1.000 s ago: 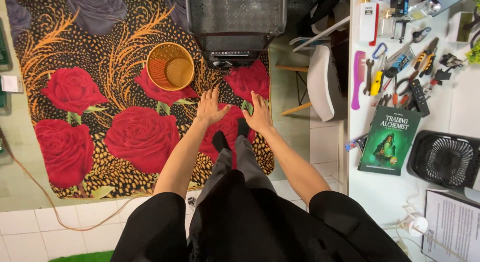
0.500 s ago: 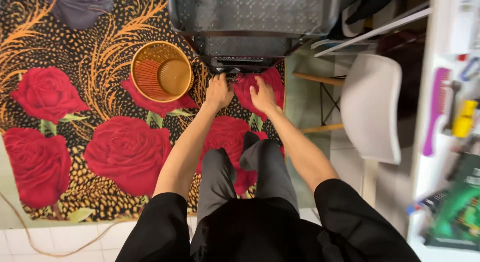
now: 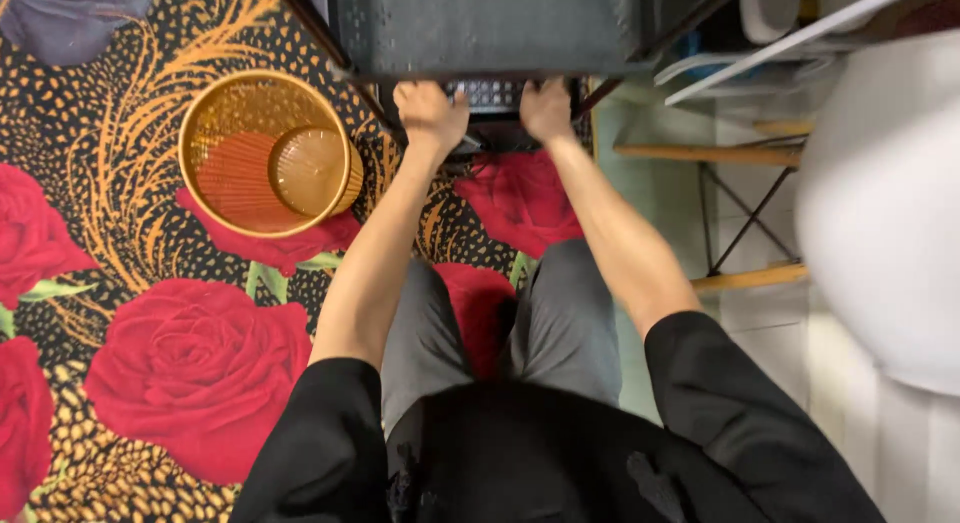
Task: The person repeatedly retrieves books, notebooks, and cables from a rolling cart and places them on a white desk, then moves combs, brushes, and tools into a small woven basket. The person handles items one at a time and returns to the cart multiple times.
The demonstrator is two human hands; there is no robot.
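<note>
A black box-shaped device (image 3: 497, 95) with a vented front sits on the floor under a dark metal mesh shelf (image 3: 480, 28). My left hand (image 3: 430, 113) is curled around the device's left end. My right hand (image 3: 546, 109) grips its right end. Both arms reach straight forward over my knees in grey trousers (image 3: 560, 323). Most of the device is hidden by the shelf above it.
An orange plastic basket (image 3: 262, 153) stands just left of my left hand on a dark rug with red roses (image 3: 200, 373). A white chair (image 3: 885, 213) with wooden legs (image 3: 745, 155) fills the right side, over pale floor tiles.
I have bent lower and closer. Both hands moved forward from the rug to the black device under the shelf and closed on its two ends. The white table is out of view.
</note>
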